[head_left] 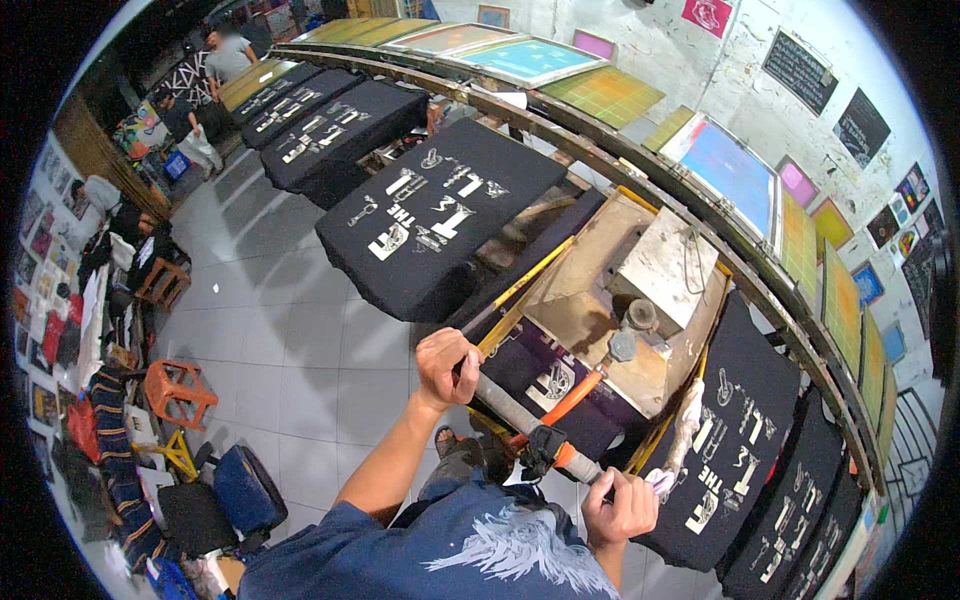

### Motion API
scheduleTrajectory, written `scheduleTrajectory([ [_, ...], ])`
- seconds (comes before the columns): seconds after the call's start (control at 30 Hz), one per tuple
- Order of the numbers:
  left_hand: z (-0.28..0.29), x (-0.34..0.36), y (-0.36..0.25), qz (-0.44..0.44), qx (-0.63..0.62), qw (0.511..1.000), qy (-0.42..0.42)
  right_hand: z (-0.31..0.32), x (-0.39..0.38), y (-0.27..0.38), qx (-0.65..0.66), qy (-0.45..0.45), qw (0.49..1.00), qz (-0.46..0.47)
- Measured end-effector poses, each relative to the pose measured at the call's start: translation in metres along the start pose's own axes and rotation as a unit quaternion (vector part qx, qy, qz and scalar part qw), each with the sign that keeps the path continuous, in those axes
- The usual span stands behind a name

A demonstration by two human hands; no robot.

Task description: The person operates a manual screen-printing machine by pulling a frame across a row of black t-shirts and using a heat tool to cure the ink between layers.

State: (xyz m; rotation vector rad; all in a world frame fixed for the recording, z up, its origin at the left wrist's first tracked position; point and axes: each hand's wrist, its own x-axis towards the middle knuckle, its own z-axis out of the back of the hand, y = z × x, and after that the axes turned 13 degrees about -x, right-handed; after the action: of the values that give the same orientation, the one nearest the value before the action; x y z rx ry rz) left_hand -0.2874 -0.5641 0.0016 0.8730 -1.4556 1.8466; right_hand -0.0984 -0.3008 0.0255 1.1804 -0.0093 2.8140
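Note:
My left hand (446, 368) is wrapped round the upper left end of a grey, tape-wound handlebar (508, 407). Round its lower right part closes my right hand (620, 508), beside a white rag (683, 430) hanging on the yellow frame. A black fitting (543, 450) sits on the bar between my hands. From there an orange hose (570, 400) runs to a grey knob (622, 346) on a metal heater hood (570, 300). The hood stands over a black printed shirt (535, 375), which it partly hides.
Black shirts with white prints (440, 215) lie on boards along a curved rail (600, 150). Screen frames (730, 170) lean behind it. Left on the tiled floor (290, 335) stand an orange stool (180, 393) and a blue chair (245, 490). People (185, 130) are at the far left.

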Motion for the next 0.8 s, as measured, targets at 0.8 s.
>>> scheduleTrajectory([
  [0.8,0.009,0.006,0.018,-0.002,-0.115,0.988,0.105,0.001,0.010,0.015,-0.101,0.011,0.985,-0.136],
])
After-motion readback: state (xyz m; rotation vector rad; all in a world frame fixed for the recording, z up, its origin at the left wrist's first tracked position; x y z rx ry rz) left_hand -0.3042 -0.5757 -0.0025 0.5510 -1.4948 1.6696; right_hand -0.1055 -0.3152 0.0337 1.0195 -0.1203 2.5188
